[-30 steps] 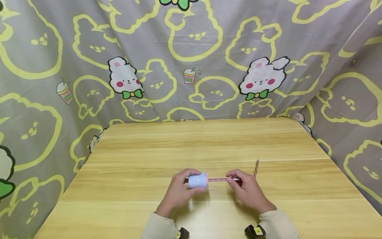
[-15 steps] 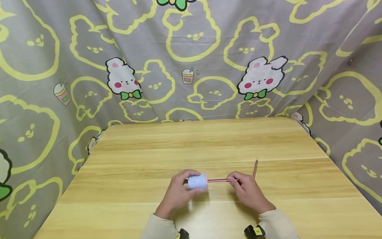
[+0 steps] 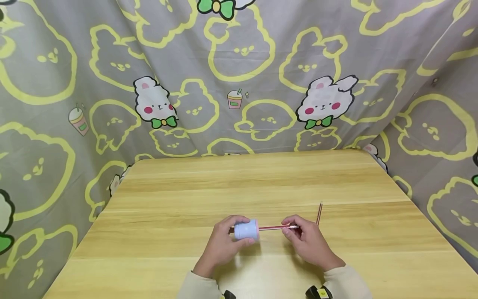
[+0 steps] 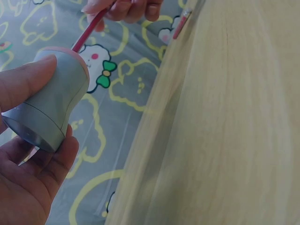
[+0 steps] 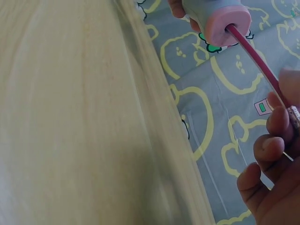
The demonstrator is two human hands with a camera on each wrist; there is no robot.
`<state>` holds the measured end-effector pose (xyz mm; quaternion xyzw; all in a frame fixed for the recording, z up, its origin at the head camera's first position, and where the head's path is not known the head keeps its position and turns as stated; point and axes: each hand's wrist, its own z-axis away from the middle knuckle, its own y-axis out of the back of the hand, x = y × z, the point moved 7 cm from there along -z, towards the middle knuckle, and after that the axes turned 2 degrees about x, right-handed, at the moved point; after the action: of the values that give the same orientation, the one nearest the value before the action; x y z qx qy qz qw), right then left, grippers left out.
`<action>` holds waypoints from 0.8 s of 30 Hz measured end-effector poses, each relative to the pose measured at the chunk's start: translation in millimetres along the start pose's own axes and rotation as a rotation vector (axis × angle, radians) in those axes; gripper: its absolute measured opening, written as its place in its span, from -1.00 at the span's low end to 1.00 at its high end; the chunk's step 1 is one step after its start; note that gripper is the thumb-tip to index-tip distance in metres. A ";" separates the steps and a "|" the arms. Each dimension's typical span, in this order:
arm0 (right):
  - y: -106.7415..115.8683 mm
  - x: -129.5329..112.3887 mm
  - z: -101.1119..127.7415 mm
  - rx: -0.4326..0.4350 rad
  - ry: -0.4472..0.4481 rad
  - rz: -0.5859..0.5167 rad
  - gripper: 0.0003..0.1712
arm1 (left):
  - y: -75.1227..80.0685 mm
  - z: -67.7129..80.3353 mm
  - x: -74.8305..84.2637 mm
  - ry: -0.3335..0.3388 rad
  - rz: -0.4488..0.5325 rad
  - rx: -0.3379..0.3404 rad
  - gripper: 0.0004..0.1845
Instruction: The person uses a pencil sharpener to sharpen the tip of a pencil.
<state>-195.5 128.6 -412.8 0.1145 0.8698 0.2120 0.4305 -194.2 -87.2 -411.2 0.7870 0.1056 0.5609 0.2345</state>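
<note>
A grey curtain (image 3: 261,62) printed with yellow outlines and white bunnies hangs behind and to both sides of a pale wooden surface (image 3: 254,182). You sit at the near edge with both hands raised just above it, close together.

Your left hand (image 3: 222,245) curls around a small pale-blue sharpener (image 3: 246,229), thumb on top and fingers underneath; it lies on its side, its pink end facing your right hand. A red pencil (image 3: 274,227) sticks level out of that pink end, its tip inside the hole. In the right wrist view the pencil (image 5: 258,58) clearly enters the round pink face of the sharpener (image 5: 220,16).

Your right hand (image 3: 308,243) pinches the pencil's far end between thumb and curled fingertips.

A second pencil (image 3: 319,213) lies on the surface just beyond your right hand, pointing away from you, untouched.

Cream sleeves (image 3: 345,284) cover both wrists.
</note>
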 end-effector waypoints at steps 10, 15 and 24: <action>-1.4 0.9 1.1 0.003 0.051 -0.007 -0.78 | -1.1 1.4 -2.3 0.020 0.039 -0.006 -0.55; -0.1 -3.5 1.1 0.013 0.089 0.001 -0.79 | -2.4 2.4 -3.5 0.020 0.041 -0.012 -0.55; 0.4 -3.1 1.2 0.014 0.077 0.026 -0.77 | -2.3 2.4 -4.5 0.031 0.025 -0.009 -0.55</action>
<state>-192.7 128.0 -411.1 0.1207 0.8857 0.2157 0.3930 -193.3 -87.6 -416.7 0.7783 0.0970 0.5763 0.2295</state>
